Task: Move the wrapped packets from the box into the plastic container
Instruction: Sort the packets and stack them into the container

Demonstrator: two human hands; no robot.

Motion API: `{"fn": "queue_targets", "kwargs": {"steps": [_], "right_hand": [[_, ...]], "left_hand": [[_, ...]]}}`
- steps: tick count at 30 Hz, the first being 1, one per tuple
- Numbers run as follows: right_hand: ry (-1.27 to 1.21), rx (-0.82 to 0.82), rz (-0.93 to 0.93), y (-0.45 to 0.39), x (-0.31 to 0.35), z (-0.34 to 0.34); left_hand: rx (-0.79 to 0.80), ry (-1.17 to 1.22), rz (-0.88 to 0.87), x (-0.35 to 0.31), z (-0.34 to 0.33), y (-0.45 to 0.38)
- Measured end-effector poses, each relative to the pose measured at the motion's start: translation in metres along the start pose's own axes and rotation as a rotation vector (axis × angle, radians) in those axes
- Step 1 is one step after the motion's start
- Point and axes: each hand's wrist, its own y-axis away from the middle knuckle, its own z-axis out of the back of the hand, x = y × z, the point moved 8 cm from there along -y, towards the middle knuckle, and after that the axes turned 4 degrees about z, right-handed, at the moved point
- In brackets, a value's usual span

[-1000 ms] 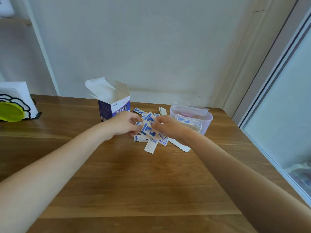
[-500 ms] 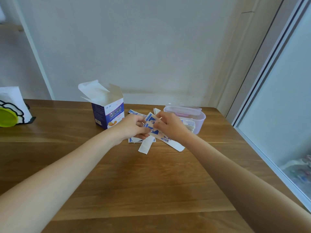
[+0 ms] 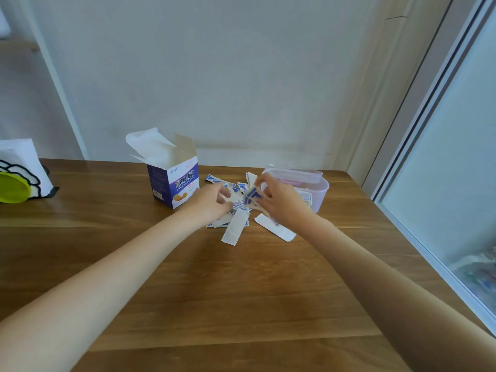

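The hands have drawn apart: the right hand now pinches a few packets alone beside the container, and the left hand rests released on the pile.

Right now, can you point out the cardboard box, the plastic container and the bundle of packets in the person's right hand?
cardboard box (image 3: pixel 175 183), head view, on its printed front face.
plastic container (image 3: pixel 320 193), head view, on its right outer wall.
bundle of packets (image 3: pixel 251 196), head view, on the blue print by the fingertips.

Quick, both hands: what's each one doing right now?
Left hand: fingers curled over the loose packets on the table; a grip cannot be told.
Right hand: pinching a small bunch of packets.
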Motion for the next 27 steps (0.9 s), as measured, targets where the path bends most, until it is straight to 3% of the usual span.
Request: {"fn": "queue_targets", "kwargs": {"steps": [3,5,11,17,19,21,24,26,27], "right_hand": [[0.297,0.083,0.092,0.008,-0.006,-0.014],[0.335,0.167,0.12,0.018,-0.01,-0.031],[0.148,0.136,0.092,0.032,-0.016,-0.034],[-0.096,0.041,-0.107,0.031,-0.036,-0.021],[-0.182,0.017,-0.194,0.032,-0.042,-0.021],[-0.365,-0.035,-0.295,0.031,-0.048,-0.02],[-0.898,-0.091,-0.422,0.032,-0.042,-0.023],[-1.213,-0.036,-0.441,0.03,-0.027,-0.03],[-1.254,0.006,-0.431,0.029,-0.021,-0.034]], "left_hand": [[0.071,-0.284,-0.038,-0.004,-0.023,0.004],[0.084,-0.433,-0.081,-0.009,-0.04,0.007],[0.012,-0.59,-0.137,-0.02,-0.043,0.008],[-0.095,-0.593,-0.2,-0.023,-0.025,0.012],[-0.088,-0.452,-0.127,-0.012,-0.018,0.008],[-0.019,-0.026,0.023,0.005,-0.014,-0.001],[0.112,0.579,0.19,0.015,-0.023,-0.001],[0.161,0.716,0.231,0.014,-0.029,0.002],[0.182,0.713,0.233,0.012,-0.032,0.003]]}}
